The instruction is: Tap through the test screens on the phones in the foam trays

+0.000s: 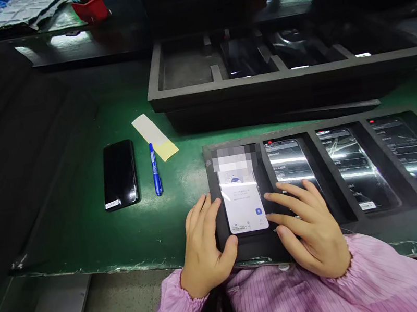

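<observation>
A smartphone (243,206) with a lit white screen lies in the leftmost slot of a black foam tray (328,125). My left hand (207,246) rests at the tray's left edge, thumb at the phone's lower left corner, fingers stretched out. Over the phone's right side and the second slot spreads my right hand (311,229), its fingers apart and holding nothing. Beneath those fingers a second smartphone (288,156) with a dark screen is partly covered. Farther right, a third smartphone (355,169) and a fourth smartphone (411,161), both dark-screened, sit in their own slots.
On the green table (86,233) at left lie a black phone (119,175), a blue marker pen (155,169) and a white-and-yellow paper strip (153,135). Behind, a deeper foam tray (279,79) holds more dark phones. A red bin (90,8) stands at the back.
</observation>
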`<state>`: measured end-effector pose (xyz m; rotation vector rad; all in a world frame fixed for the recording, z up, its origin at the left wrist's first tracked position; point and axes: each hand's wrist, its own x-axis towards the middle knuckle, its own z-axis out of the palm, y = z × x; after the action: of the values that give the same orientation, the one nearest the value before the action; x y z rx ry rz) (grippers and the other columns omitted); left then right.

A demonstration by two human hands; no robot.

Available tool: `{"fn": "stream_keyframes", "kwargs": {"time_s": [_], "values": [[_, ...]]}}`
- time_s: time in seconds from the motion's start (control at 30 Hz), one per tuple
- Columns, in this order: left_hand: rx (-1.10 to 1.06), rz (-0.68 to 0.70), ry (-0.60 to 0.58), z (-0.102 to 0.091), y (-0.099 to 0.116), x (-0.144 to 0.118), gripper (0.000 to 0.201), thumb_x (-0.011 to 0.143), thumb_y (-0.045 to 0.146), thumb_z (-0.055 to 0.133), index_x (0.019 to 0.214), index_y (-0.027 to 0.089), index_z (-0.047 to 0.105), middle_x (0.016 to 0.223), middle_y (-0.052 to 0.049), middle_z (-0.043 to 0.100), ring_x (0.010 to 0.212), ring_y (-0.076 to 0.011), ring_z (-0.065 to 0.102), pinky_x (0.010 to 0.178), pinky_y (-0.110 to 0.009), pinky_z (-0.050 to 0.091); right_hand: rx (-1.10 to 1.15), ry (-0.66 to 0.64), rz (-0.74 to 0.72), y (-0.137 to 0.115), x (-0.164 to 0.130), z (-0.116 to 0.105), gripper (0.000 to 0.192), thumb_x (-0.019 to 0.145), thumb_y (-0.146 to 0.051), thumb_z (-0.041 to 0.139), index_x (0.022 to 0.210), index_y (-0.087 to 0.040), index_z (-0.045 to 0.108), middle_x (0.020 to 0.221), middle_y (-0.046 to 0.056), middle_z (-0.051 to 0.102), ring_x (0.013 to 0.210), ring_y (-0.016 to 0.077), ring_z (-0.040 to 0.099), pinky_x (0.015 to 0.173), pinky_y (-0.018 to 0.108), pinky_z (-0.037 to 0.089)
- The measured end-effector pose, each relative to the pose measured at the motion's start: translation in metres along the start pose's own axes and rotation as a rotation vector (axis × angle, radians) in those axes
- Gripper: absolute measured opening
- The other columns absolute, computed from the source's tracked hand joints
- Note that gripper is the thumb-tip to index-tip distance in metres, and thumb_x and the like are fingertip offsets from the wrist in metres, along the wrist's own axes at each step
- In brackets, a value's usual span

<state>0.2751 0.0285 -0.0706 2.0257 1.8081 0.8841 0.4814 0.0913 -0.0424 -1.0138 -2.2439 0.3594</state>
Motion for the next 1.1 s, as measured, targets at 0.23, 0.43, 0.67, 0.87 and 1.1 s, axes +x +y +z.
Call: {"fn": "stream_keyframes", "kwargs": {"time_s": [0.23,0.43,0.67,0.87,1.1], "values": [[-0.031,0.0,0.033,0.001,-0.004,-0.001,0.057,0.087,0.028,0.043,0.141,0.018,0.027,0.138,-0.015,0.043,0.131,-0.0287,0.037,0.105,-0.049,0.034,-0.274,-0.06,0.027,0.037,0.017,-0.028,0.033,0.089,-0.026,0.036,0.104,-0.018,0.065,0.123,0.013,0.058,0.12,0.0346,0.045,0.096,0.063,0.034],[-0.013,-0.001,0.056,0.002,-0.005,-0.001,0.056,0.088,0.027,0.042,0.141,0.017,0.026,0.137,-0.015,0.044,0.13,-0.0276,0.038,0.106,-0.047,0.034,-0.411,-0.106,0.143,0.057,0.041,-0.027,0.039,0.092,-0.032,0.031,0.108,-0.018,0.065,0.131,0.014,0.051,0.126,0.0377,0.039,0.093,0.066,0.037],[0.006,0.011,0.04,0.002,-0.005,0.0,0.052,0.088,0.028,0.042,0.137,0.017,0.03,0.136,-0.017,0.044,0.13,-0.0287,0.038,0.105,-0.049,0.035,-0.281,-0.084,0.071,0.041,0.032,-0.034,0.034,0.089,-0.025,0.036,0.11,-0.014,0.062,0.132,0.015,0.049,0.129,0.0359,0.036,0.099,0.062,0.033],[-0.028,0.033,0.06,0.003,-0.003,0.0,0.04,0.086,0.026,0.046,0.124,0.016,0.038,0.137,-0.019,0.043,0.131,-0.0298,0.037,0.103,-0.052,0.036,-0.065,-0.223,-0.106,-0.004,0.014,-0.008,0.033,0.083,-0.022,0.043,0.11,-0.018,0.061,0.133,0.011,0.05,0.132,0.0313,0.032,0.106,0.059,0.022],[-0.058,0.03,0.041,0.002,-0.004,-0.003,0.039,0.087,0.025,0.044,0.124,0.014,0.038,0.138,-0.019,0.04,0.134,-0.0281,0.032,0.105,-0.051,0.033,-0.115,-0.391,-0.163,-0.014,0.016,0.011,0.034,0.083,-0.029,0.044,0.112,-0.024,0.061,0.141,0.007,0.043,0.135,0.0343,0.023,0.103,0.064,0.018]]}}
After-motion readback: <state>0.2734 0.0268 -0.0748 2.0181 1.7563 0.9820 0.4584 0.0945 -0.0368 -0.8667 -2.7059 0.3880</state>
